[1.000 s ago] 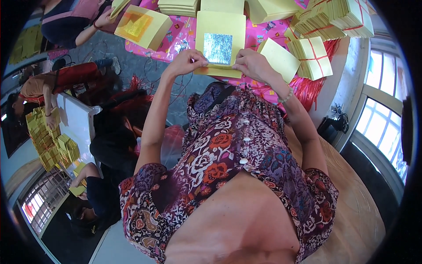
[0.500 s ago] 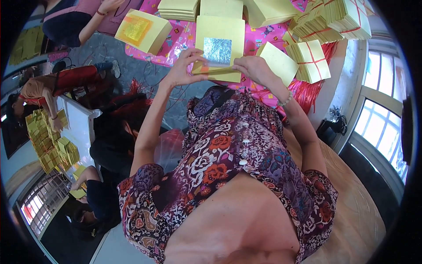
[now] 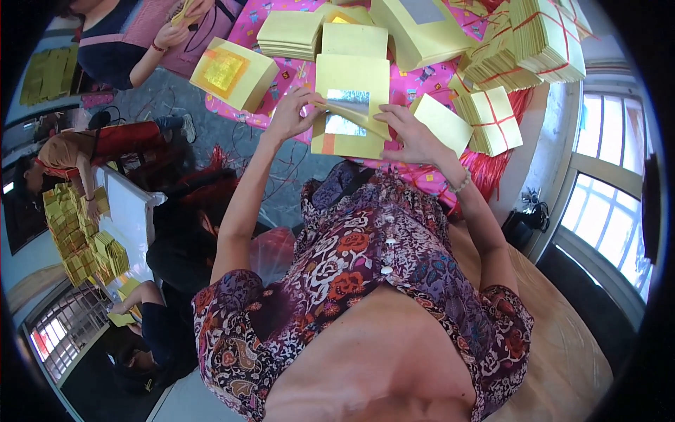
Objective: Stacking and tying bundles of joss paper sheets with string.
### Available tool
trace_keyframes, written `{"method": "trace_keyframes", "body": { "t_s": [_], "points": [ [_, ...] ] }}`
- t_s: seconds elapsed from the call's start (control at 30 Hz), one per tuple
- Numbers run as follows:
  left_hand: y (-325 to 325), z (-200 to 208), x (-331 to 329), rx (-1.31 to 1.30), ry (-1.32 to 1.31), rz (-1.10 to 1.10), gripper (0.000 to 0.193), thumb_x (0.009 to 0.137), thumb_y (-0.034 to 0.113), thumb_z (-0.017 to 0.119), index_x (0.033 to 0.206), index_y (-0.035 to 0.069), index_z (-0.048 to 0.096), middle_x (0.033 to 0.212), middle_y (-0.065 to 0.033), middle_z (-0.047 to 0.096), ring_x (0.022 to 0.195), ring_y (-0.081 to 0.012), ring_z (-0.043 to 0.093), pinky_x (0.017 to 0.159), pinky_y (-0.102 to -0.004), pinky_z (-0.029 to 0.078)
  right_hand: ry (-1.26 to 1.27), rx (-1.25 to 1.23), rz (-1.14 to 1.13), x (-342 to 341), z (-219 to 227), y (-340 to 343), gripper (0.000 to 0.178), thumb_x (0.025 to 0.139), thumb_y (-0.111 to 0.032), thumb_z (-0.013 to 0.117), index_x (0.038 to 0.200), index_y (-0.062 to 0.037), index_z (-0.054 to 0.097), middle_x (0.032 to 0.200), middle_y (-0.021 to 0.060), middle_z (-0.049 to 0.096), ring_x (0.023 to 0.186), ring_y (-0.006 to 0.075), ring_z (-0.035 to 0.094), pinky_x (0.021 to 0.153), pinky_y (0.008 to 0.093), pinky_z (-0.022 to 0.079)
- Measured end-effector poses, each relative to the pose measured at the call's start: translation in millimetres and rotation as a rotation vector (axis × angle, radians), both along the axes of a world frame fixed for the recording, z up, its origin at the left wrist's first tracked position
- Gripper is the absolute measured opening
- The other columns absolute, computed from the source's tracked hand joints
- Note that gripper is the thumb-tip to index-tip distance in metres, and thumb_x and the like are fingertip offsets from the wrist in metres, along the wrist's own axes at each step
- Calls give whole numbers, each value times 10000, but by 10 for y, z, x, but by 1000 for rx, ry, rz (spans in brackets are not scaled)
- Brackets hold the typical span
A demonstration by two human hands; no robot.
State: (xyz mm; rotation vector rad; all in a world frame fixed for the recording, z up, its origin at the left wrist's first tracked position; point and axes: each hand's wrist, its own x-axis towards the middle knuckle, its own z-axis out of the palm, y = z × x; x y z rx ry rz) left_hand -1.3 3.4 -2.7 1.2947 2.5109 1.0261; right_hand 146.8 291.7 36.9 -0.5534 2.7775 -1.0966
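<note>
Blouse: a flowered garment [image 3: 351, 243] fills the space nearest the camera, its sleeves ending above bare forearms.
Left hand: the hand [image 3: 288, 119] pinches the left end of a curled sheet between thumb and fingertips.
Right hand: the hand [image 3: 418, 137], a bracelet [image 3: 460, 181] on its wrist, sits at the sheet's right end, thumb and fingers spread wide.
Sheet: the yellow paper [image 3: 355, 114] slants between both hands, over a stack near the middle of the table's near edge.
Stack: yellow paper [image 3: 353, 72]; silver shows above and below the curled sheet.
Table: a pink patterned cover [image 3: 287, 91] lies under the papers.
Near-left corner: a yellow block [image 3: 246, 74] with an orange and gold square on top.
Right edge: a plain block [image 3: 441, 125] near the right hand, then a bundle [image 3: 489, 119] tied with red string; loose red strands [image 3: 485, 176] hang below.
Farther back: a low pile [image 3: 290, 32], and taller tied bundles [image 3: 548, 42] toward the far-right corner.
Left, beyond: a co-worker's hand [image 3: 172, 35] holds yellow paper; more bundles [image 3: 77, 232] cover a white table [image 3: 133, 204].
</note>
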Motion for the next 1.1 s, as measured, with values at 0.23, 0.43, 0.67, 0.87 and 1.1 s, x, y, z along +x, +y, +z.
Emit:
{"method": "trace_keyframes", "body": {
  "t_s": [0.23,0.43,0.67,0.87,1.1],
  "points": [
    [144,85,-88,108,36,39,233,850,259,680,959,54,704,865,-125,671,917,-302,629,811,-388,502,138,-117,-396,-155,-362,-118,285,889,-245,645,1068,-25,610,929,176,614,887,331,608,764,418,502],
    [182,35,97,60,-297,315,285,836,294,713,865,19,646,681,-81,615,596,-202,577,555,-327,446,-25,-365,-685,-241,-412,-253,272,892,-253,668,926,15,634,677,146,583,597,231,565,560,358,457],
    [170,-121,254,134,-358,475,317,822,274,734,777,-1,584,571,-53,513,528,-104,460,496,-289,390,-98,-540,-744,-145,-427,-275,285,878,-228,692,838,35,590,661,105,540,589,184,506,548,323,421],
    [222,88,387,150,-415,465,283,822,239,725,767,-2,588,579,-44,528,537,-89,468,496,-279,387,29,-581,-707,40,-648,-294,255,832,-168,718,775,18,554,672,96,508,644,186,507,592,325,430],
    [235,129,486,165,-539,551,258,818,209,728,755,-1,592,582,-18,543,553,-69,467,500,-261,381,-36,-534,-900,47,-574,-437,297,814,-184,733,726,13,528,609,92,523,530,174,490,518,321,424]
  ]
}}
